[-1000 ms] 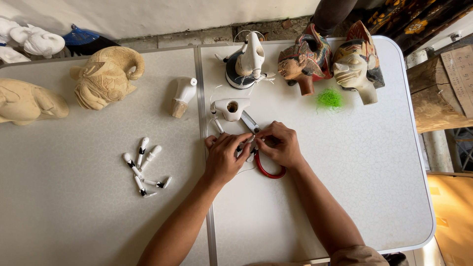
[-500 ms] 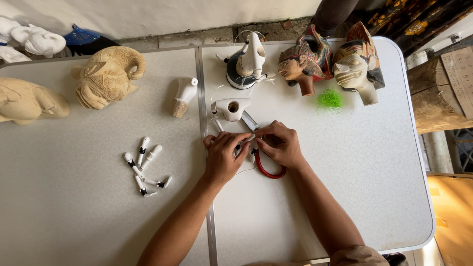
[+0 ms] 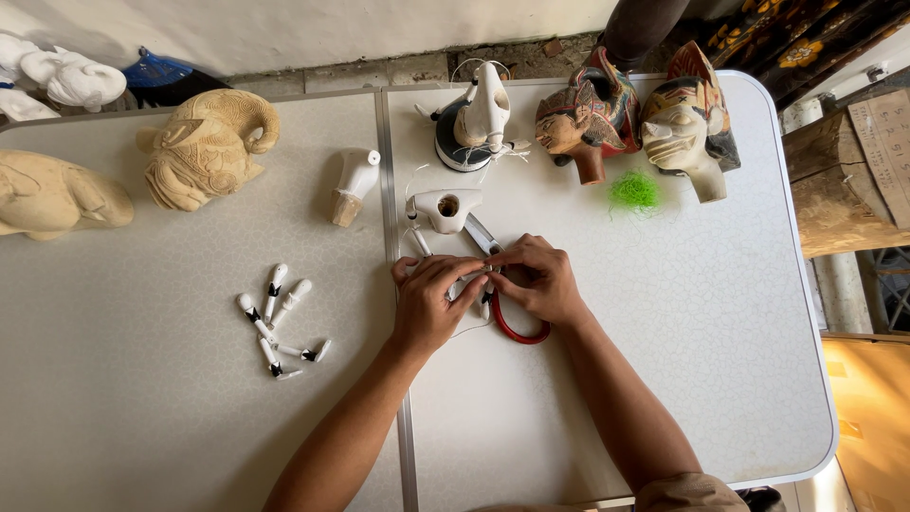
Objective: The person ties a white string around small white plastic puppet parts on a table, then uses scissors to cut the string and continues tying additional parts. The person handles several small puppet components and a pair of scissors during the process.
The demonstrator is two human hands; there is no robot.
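Observation:
My left hand [image 3: 431, 303] and my right hand [image 3: 538, 282] meet fingertip to fingertip at the table's middle. Together they pinch a small white carved piece [image 3: 471, 284], mostly hidden by the fingers; a thin pale thread trails from it. Under the hands lie red-handled scissors [image 3: 519, 332], their blades pointing up-left. Just beyond the fingers stands a white carved hollow body part [image 3: 444, 209].
Several small white limb pieces with black tips [image 3: 275, 318] lie to the left. A white carved part [image 3: 355, 180], two pale carved heads [image 3: 209, 147], a white head on a black stand [image 3: 479, 118], two painted heads [image 3: 588, 114] and a green tuft [image 3: 635, 190] stand along the back of the grey table [image 3: 682, 360].
Both hands stay in the same spot over the scissors; only the fingers shift slightly on the small piece.

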